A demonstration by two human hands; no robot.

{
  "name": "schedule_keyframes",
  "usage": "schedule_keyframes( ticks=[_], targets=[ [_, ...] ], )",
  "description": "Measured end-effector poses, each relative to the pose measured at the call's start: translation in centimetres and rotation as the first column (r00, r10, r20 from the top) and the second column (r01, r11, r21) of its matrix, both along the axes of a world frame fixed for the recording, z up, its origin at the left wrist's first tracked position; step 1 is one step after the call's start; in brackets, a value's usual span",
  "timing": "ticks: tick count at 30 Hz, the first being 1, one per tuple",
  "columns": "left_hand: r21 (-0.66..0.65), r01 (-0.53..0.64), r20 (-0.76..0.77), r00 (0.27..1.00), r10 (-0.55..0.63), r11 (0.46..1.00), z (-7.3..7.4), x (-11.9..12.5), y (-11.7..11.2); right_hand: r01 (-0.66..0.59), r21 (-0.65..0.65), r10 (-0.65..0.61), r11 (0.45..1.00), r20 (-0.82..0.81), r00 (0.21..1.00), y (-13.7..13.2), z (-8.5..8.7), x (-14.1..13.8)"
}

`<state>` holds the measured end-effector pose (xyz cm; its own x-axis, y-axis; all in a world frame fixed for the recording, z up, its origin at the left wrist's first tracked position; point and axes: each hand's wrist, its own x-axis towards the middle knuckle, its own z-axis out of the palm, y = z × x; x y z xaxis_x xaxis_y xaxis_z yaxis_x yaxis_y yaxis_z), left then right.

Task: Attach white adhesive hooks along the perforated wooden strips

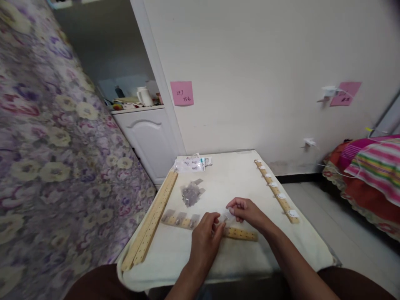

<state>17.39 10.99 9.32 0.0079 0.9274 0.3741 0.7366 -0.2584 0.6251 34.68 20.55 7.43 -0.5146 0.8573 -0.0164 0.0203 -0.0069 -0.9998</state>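
Between my two hands, above a light wooden strip with holes (240,233), is a small clear plastic bag (225,216). My left hand (204,235) pinches its near left side, and my right hand (245,210) grips its upper right edge. Whatever lies inside the bag is too small to make out. On the left half of the strip, small clear packets (180,218) with greyish pieces sit in a row; my left hand covers part of the strip. A heap of similar small clear packets (191,193) lies beyond my left hand.
Long wooden strips with holes (153,221) lie along the table's left side. Another strip (275,191) on the right carries several white-backed pieces. Flat packages (189,164) rest at the back left of the cloth-covered table (231,171). A floral curtain (62,158) hangs at left.
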Motion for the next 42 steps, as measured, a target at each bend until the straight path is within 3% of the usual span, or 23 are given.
schedule_keyframes(
  ticks=[4,8,12,15,29,42],
  targets=[
    [-0.084,0.020,0.048,0.999,-0.016,0.996,-1.6,0.5,-1.4,-0.029,0.018,0.027,0.999,0.112,0.993,0.8,-0.6,2.4],
    [-0.183,0.064,0.052,0.997,-0.055,0.981,-4.6,1.8,-2.9,-0.067,-0.038,0.072,0.997,0.182,0.981,0.7,-3.0,4.4],
    [-0.228,0.116,-0.016,0.992,-0.123,0.967,-7.4,3.0,-3.8,-0.081,-0.020,0.083,0.997,0.230,0.970,0.5,-5.7,4.5],
    [-0.192,0.144,-0.081,0.983,-0.162,0.971,-8.5,3.3,-3.7,-0.094,0.005,0.090,0.996,0.231,0.969,0.7,-6.5,4.2],
    [-0.095,0.188,-0.218,0.954,-0.204,0.978,-10.3,3.1,-2.9,-0.113,0.056,0.090,0.992,0.318,0.944,1.7,-7.2,3.7],
    [-0.228,0.139,-0.410,0.884,-0.224,0.964,-9.6,4.0,-2.3,-0.085,0.043,0.065,0.995,0.338,0.939,1.6,-6.9,3.5]
  ],
)
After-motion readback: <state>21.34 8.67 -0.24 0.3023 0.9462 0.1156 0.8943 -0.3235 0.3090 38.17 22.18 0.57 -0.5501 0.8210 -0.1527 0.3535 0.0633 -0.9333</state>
